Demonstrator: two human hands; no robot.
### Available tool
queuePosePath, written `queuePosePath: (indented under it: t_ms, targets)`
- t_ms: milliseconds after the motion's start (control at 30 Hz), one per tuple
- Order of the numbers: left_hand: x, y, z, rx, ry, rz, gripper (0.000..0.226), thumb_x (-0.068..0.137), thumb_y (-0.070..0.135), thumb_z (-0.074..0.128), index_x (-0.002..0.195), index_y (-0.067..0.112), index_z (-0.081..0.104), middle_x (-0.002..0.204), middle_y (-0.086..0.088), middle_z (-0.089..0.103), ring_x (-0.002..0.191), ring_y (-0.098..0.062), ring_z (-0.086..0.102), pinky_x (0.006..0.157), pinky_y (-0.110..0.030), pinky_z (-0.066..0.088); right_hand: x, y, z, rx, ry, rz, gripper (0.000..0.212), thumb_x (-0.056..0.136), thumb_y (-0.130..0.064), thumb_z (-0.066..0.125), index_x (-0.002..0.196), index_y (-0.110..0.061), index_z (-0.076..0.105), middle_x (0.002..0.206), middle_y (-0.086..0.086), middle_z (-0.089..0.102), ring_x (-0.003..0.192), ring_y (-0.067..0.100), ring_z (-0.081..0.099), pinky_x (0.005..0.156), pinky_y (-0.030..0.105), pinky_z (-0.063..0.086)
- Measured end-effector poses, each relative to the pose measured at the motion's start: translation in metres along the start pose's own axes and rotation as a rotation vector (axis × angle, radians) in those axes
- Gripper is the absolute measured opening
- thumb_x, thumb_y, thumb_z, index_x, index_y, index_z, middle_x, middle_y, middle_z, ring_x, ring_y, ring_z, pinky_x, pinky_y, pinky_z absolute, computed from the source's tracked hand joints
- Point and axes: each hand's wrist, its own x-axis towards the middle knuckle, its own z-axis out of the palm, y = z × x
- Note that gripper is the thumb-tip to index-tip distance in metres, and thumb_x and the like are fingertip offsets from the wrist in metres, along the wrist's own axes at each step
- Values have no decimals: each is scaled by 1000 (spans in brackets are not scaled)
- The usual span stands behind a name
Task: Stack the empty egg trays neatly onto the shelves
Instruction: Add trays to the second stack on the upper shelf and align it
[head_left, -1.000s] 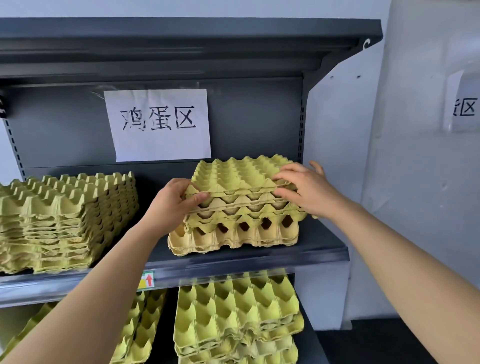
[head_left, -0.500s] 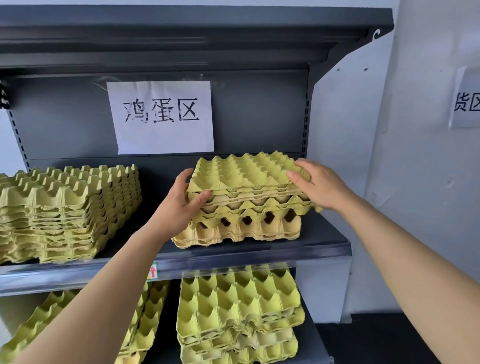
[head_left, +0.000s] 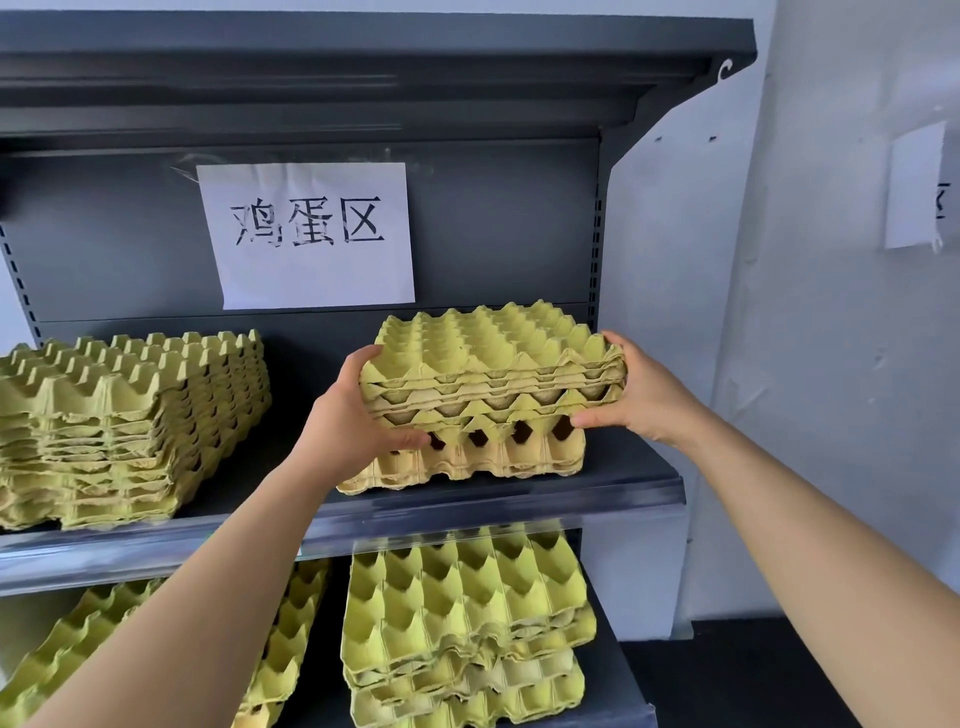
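A small stack of yellow-green pulp egg trays (head_left: 483, 358) sits on top of paler bottom trays (head_left: 467, 462) on the right part of the middle shelf (head_left: 467, 512). My left hand (head_left: 348, 415) grips the upper trays at their left front corner, thumb on top and fingers under. My right hand (head_left: 641, 395) grips the same upper trays at their right edge. The upper trays sit slightly askew over the bottom ones.
A taller stack of egg trays (head_left: 124, 421) fills the left of the same shelf. More trays lie on the lower shelf, at the right (head_left: 462, 613) and the left (head_left: 280, 639). A paper sign (head_left: 311, 234) hangs on the back panel. A white wall (head_left: 831, 364) stands right.
Both hands slid from resting on top of the stack to gripping the upper trays by their left and right edges. The upper trays now sit a little higher over the bottom ones.
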Motion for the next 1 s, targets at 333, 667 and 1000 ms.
queuePosePath:
  t_ms: [333, 667, 1000]
  targets:
    - [-1, -5, -1, 35, 41, -5, 101, 55, 42, 93, 138, 39, 36, 103, 3, 61, 71, -10, 58, 52, -20, 45, -2, 0, 4, -96, 116, -80, 109, 54, -40, 90, 145, -21, 35, 128, -2, 60, 116, 18, 56, 103, 36, 44]
    - [-2, -7, -6, 37, -9, 48, 97, 60, 31, 92, 139, 37, 36, 104, 3, 64, 77, -16, 65, 55, -27, 52, -9, -6, 4, 18, 136, -106, 97, 63, -23, 89, 144, -31, 35, 124, -8, 57, 105, 10, 53, 88, 22, 39]
    - [3, -25, -30, -31, 56, 83, 93, 64, 18, 91, 137, 41, 38, 111, 4, 62, 75, -12, 69, 65, -29, 58, -6, -19, 34, -5, 183, -176, 81, 68, -28, 86, 135, -38, 41, 137, -6, 47, 118, 14, 45, 98, 32, 40]
